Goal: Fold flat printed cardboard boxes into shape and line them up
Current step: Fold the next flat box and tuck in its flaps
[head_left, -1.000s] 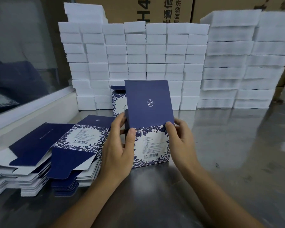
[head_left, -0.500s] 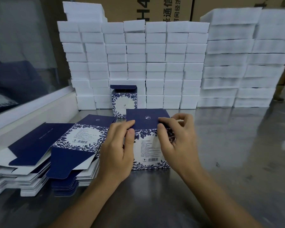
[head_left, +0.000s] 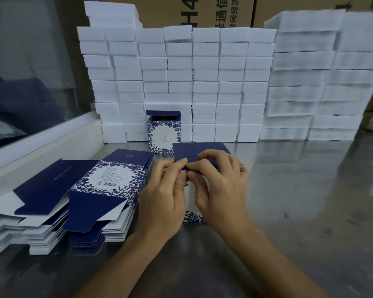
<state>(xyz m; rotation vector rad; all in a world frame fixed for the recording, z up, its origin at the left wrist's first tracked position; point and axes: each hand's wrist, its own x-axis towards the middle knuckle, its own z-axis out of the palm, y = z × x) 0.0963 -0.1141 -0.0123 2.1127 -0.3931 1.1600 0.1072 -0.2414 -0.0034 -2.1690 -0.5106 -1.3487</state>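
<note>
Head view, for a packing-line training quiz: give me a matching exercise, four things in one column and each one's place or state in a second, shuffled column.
Things:
1. finished box
2. box in hand
3. flat blanks
4. white foam blocks

Places or states:
A. stacked high along the back
B. lying in piles at the left of the table
C. standing alone against the foam, top flap up
D. lid being pressed down by both hands

Pairs: 1-C, 2-D, 3-B, 4-A

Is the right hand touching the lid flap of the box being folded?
Touching. The head view shows the right hand with fingertips curled over the front edge of the dark blue lid flap, pressing it down.
</note>
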